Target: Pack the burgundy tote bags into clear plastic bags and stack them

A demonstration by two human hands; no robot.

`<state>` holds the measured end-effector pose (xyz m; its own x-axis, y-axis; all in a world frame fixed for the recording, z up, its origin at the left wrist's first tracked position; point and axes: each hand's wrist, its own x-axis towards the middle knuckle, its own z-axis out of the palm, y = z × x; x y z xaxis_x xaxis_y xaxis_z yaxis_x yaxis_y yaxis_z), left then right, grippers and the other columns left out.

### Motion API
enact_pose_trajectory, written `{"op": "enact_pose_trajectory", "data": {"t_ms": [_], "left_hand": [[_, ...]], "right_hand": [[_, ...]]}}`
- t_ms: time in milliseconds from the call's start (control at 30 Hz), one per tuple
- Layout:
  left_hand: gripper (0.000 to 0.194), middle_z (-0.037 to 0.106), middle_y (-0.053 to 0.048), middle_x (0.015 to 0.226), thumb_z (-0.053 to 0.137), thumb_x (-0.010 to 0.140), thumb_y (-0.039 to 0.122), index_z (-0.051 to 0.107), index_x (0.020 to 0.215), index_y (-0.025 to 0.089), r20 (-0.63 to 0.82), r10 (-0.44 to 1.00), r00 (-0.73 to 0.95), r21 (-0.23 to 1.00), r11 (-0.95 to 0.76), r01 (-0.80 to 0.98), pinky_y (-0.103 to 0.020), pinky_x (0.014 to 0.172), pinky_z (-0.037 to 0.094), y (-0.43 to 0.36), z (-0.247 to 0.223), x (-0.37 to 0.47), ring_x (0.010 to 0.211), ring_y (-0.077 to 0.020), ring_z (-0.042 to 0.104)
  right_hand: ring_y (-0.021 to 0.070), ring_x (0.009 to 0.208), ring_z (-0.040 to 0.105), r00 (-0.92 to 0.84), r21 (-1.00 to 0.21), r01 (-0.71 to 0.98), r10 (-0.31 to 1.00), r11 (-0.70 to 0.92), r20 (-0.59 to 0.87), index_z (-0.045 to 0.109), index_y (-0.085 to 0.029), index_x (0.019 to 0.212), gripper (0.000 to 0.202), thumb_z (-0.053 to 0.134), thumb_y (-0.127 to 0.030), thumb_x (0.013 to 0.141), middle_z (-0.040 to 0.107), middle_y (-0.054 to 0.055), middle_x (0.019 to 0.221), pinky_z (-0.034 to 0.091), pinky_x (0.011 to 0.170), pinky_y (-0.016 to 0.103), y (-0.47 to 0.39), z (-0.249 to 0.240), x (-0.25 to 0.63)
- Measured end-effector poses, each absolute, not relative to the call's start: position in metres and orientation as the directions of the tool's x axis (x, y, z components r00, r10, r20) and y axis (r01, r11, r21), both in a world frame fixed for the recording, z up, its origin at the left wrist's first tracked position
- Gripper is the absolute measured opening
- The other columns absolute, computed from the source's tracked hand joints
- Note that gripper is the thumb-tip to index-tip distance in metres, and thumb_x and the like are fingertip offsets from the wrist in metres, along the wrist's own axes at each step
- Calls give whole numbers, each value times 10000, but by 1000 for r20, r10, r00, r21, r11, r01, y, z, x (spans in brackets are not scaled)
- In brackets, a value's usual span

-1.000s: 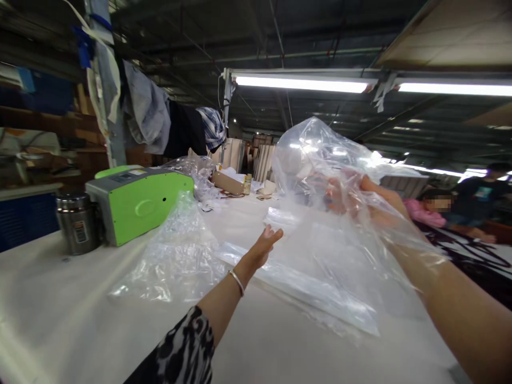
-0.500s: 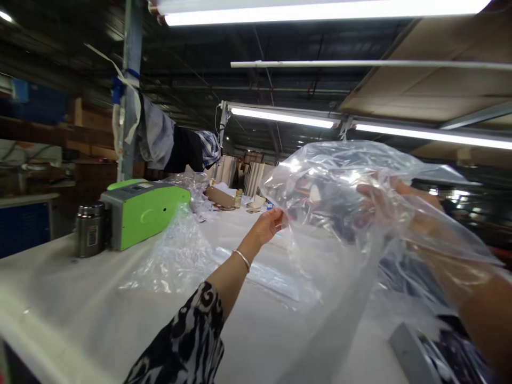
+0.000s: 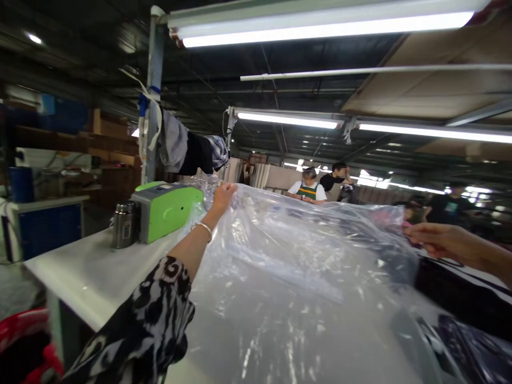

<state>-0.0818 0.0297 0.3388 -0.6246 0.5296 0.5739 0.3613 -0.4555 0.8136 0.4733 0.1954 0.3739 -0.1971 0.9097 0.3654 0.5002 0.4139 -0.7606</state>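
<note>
A large clear plastic sheet [image 3: 288, 229], perhaps a bag, is stretched between my two hands above the white table [image 3: 76, 266]. My left hand [image 3: 224, 197], with a bangle at its wrist, is closed on the sheet's upper left edge. On the right, my right hand [image 3: 434, 240] pinches the upper right edge. The sheet hangs down toward me, and the table shows through it. Below my right hand lie dark items in glossy plastic [image 3: 476, 341], next to a grey box-like edge partly behind the sheet.
Left of the sheet stand a green and grey machine [image 3: 172, 213] and a steel flask [image 3: 124, 226]. Clothes [image 3: 196, 149] hang from a rail by a metal post [image 3: 151, 128]. Several people are beyond the table, one in a green apron [image 3: 307, 191]. Tube lights hang overhead.
The bunched plastic is now spread wide and lowered. My left hand has moved left, and my right hand has come out of the plastic's folds and moved right to its edge.
</note>
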Motion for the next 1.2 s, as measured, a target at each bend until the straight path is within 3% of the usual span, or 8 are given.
{"op": "enact_pose_trajectory", "data": {"t_ms": [167,267,400,500,633,800,1000,1200], "left_hand": [[293,493,20,527,687,790,438,572,645,212,561,651,-511,825,-384,415,-264,508,328,8,332,-111,488,-123,414],[322,634,-27,666,718,754,506,649,757,191,528,765,-368,830,-371,417,-268,573,433,8,334,-89,604,-157,570],[407,708,-62,829,683,795,572,679,843,167,512,858,42,776,-483,405,-249,548,435,10,353,-17,587,-137,606],[355,668,-23,741,666,844,529,693,868,176,491,829,268,725,-559,402,-231,522,392,1,372,37,503,-94,508],[302,559,26,622,652,868,473,693,925,178,540,801,258,683,-596,422,-212,494,327,-21,391,60,493,-89,426],[340,457,79,602,717,802,394,647,1062,187,554,819,152,646,-537,542,-188,500,296,-31,383,31,527,-84,403],[327,460,58,615,666,821,454,537,699,179,625,777,74,540,-499,678,-198,512,283,-1,355,11,561,-87,415],[401,486,59,553,528,909,555,548,750,188,637,771,-10,636,-518,572,-208,434,245,6,346,-2,424,-72,355]], "right_hand": [[289,770,713,-227,-880,406,960,248,166,704,-334,915,440,809,-597,579,717,198,1013,587,642,380,193,359,481],[354,1235,606,-396,-815,400,881,420,259,607,-342,1256,683,778,-629,661,579,150,1408,566,954,450,172,356,417],[367,1469,332,-642,-612,234,593,755,486,374,-317,1531,1022,854,-536,656,367,100,1601,320,1197,524,124,372,312],[350,1397,442,-768,-547,68,394,834,505,377,-357,1534,1071,904,-475,609,420,63,1571,409,1143,492,92,397,257],[250,1012,673,-929,-617,55,267,785,256,679,-258,1251,654,873,-461,661,736,51,1088,555,914,362,81,420,239],[161,721,637,-902,-652,220,405,726,147,765,-196,841,316,816,-484,721,718,26,772,534,753,302,99,412,264],[187,851,686,-817,-884,-20,501,468,284,679,-190,813,423,864,-538,659,738,55,873,570,858,354,97,401,262],[154,740,673,-714,-906,-31,624,423,316,711,-199,846,348,922,-354,617,716,38,828,639,764,350,104,397,257]]}}
